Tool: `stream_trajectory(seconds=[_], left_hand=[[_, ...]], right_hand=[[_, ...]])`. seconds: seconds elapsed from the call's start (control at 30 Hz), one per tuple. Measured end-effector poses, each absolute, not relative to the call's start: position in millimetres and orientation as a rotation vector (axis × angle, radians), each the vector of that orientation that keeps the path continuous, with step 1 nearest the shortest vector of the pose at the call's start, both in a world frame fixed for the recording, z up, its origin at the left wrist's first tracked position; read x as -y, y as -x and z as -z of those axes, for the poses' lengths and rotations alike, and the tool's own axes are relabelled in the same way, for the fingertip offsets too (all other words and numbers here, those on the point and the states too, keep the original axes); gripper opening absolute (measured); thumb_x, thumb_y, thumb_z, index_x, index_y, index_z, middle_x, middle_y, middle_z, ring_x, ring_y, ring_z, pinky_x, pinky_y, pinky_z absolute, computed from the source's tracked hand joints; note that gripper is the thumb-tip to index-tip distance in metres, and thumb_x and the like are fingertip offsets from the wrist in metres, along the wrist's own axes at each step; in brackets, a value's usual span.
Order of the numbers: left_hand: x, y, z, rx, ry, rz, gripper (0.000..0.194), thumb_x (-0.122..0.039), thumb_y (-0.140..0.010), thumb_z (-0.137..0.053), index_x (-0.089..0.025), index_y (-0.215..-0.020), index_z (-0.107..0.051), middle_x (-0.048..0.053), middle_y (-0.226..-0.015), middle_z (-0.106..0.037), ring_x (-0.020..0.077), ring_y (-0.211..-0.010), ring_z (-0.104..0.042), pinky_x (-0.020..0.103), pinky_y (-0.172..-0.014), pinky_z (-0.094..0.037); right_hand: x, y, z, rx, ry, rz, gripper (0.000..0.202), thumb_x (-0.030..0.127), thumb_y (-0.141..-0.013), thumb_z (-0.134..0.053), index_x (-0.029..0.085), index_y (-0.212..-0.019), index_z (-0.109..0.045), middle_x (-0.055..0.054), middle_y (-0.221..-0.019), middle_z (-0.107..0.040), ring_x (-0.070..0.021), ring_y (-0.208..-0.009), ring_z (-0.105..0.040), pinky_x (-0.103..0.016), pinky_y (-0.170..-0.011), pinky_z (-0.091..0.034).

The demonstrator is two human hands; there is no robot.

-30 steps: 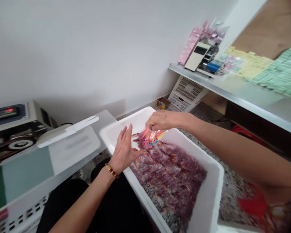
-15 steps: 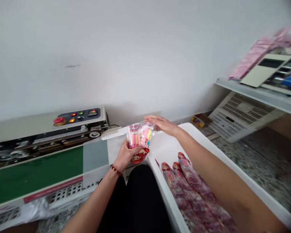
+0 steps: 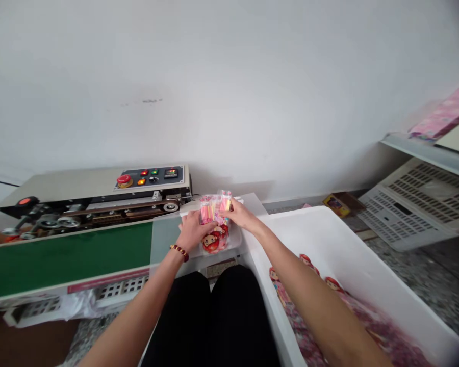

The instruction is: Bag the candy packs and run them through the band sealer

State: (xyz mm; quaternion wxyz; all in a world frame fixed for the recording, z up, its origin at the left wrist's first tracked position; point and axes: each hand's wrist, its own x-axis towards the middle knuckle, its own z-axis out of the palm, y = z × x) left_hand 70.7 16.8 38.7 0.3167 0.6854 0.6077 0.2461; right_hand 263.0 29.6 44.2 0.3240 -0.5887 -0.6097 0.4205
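Note:
Clear plastic packets (image 3: 211, 214) with pink and yellow striped contents and red-haired cartoon heads at the near end lie together in front of me. My left hand (image 3: 193, 230), a beaded bracelet at its wrist, is closed round their left side with the thumb on top. On the right, my right hand (image 3: 239, 213) pinches the edge of a packet between thumb and fingers. Beneath the packets is a pale surface at the end of the green conveyor belt (image 3: 99, 255). How many packets are held cannot be made out.
A belt machine with a control panel (image 3: 153, 176) and red stop button (image 3: 124, 180) stands at left. To the right, a white foam box (image 3: 309, 224) contains several similar packets (image 3: 382, 326). Beyond are a plastic crate (image 3: 409, 204) and a shelf (image 3: 424, 150).
My right hand has come down from above the packets and now grips their right edge. The packets sit lower, over the pale surface. The view has turned left.

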Motion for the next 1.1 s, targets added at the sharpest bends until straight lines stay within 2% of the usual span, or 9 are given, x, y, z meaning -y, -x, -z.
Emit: stream_trajectory(seconds=[0.1, 0.17, 0.3, 0.37, 0.43, 0.5, 0.57, 0.93, 1.1], left_hand=[[-18, -62, -40, -1.914, -1.911, -0.449, 0.080, -0.057, -0.076, -0.073, -0.014, -0.139, -0.052, 0.024, -0.141, -0.053, 0.0450, -0.129, -0.048, 0.063, -0.104, -0.040], [-13, -59, -36, -1.965, -2.008, -0.562, 0.086, -0.053, -0.082, -0.070, -0.011, -0.151, -0.038, 0.027, -0.149, -0.046, 0.0430, -0.132, -0.046, 0.061, -0.104, -0.040], [3, -50, -16, -1.583, -2.439, -0.798, 0.046, -0.035, -0.100, -0.049, -0.018, -0.143, -0.051, 0.018, -0.152, -0.050, 0.0334, -0.138, -0.046, 0.056, -0.114, -0.035], [8, -44, -7, -1.513, -2.502, -0.776, 0.041, -0.029, -0.103, -0.040, -0.020, -0.139, -0.056, 0.016, -0.150, -0.054, 0.0298, -0.135, -0.051, 0.057, -0.118, -0.030], [10, -35, -1, -1.586, -2.474, -0.736, 0.042, -0.027, -0.104, -0.037, -0.018, -0.140, -0.056, 0.016, -0.149, -0.055, 0.0296, -0.131, -0.056, 0.058, -0.120, -0.028], [10, -25, 0, -1.645, -2.461, -0.694, 0.041, -0.027, -0.103, -0.038, -0.018, -0.139, -0.057, 0.016, -0.148, -0.056, 0.0304, -0.132, -0.056, 0.059, -0.121, -0.027], [9, -15, -2, -1.663, -2.480, -0.653, 0.040, -0.026, -0.102, -0.040, -0.018, -0.137, -0.058, 0.015, -0.146, -0.057, 0.0307, -0.132, -0.055, 0.060, -0.122, -0.025], [-5, 44, 0, -1.622, -2.551, -0.568, 0.043, -0.027, -0.100, -0.039, -0.019, -0.138, -0.058, 0.016, -0.146, -0.057, 0.0306, -0.128, -0.058, 0.061, -0.121, -0.028], [-1, 60, -7, -1.777, -2.478, -0.692, 0.039, -0.022, -0.099, -0.039, -0.020, -0.127, -0.066, 0.016, -0.138, -0.064, 0.0309, -0.131, -0.056, 0.065, -0.123, -0.021]], right_hand=[[-33, -249, -54, 1.897, 1.890, -0.788, 0.049, 0.045, -0.088, -0.068, 0.017, -0.127, -0.056, -0.014, -0.122, -0.066, -0.0334, -0.117, -0.059, -0.048, -0.100, -0.045], [-31, -241, -60, 1.982, 2.033, -0.616, 0.061, 0.048, -0.090, -0.066, 0.016, -0.138, -0.050, -0.020, -0.136, -0.058, -0.0374, -0.128, -0.052, -0.052, -0.104, -0.041], [-23, -231, -67, 2.021, 2.063, -0.384, 0.082, 0.046, -0.090, -0.067, 0.014, -0.156, -0.031, -0.025, -0.154, -0.040, -0.0400, -0.137, -0.044, -0.054, -0.108, -0.038], [-19, -227, -68, 2.088, 1.986, -0.213, 0.081, 0.039, -0.090, -0.068, 0.015, -0.158, -0.030, -0.024, -0.160, -0.033, -0.0398, -0.141, -0.039, -0.055, -0.110, -0.036], [-15, -224, -67, 2.225, 1.840, -0.067, 0.062, 0.029, -0.094, -0.062, 0.019, -0.152, -0.042, -0.019, -0.160, -0.036, -0.0365, -0.145, -0.034, -0.056, -0.113, -0.031], [-11, -220, -65, 2.373, 1.699, -0.024, 0.038, 0.019, -0.098, -0.052, 0.023, -0.135, -0.060, -0.013, -0.151, -0.050, -0.0323, -0.145, -0.035, -0.059, -0.117, -0.025], [-8, -216, -61, 2.455, 1.633, -0.048, 0.033, 0.012, -0.099, -0.045, 0.024, -0.117, -0.069, -0.010, -0.138, -0.062, -0.0305, -0.142, -0.039, -0.063, -0.118, -0.020], [-17, -188, -49, 2.671, 1.378, 0.002, 0.031, 0.010, -0.101, -0.044, 0.022, -0.109, -0.071, -0.010, -0.133, -0.065, -0.0314, -0.138, -0.044, -0.071, -0.119, -0.009], [-23, -178, -45, 2.711, 1.280, 0.025, 0.037, 0.010, -0.100, -0.044, 0.025, -0.126, -0.065, -0.007, -0.141, -0.061, -0.0311, -0.144, -0.039, -0.074, -0.119, -0.008]])
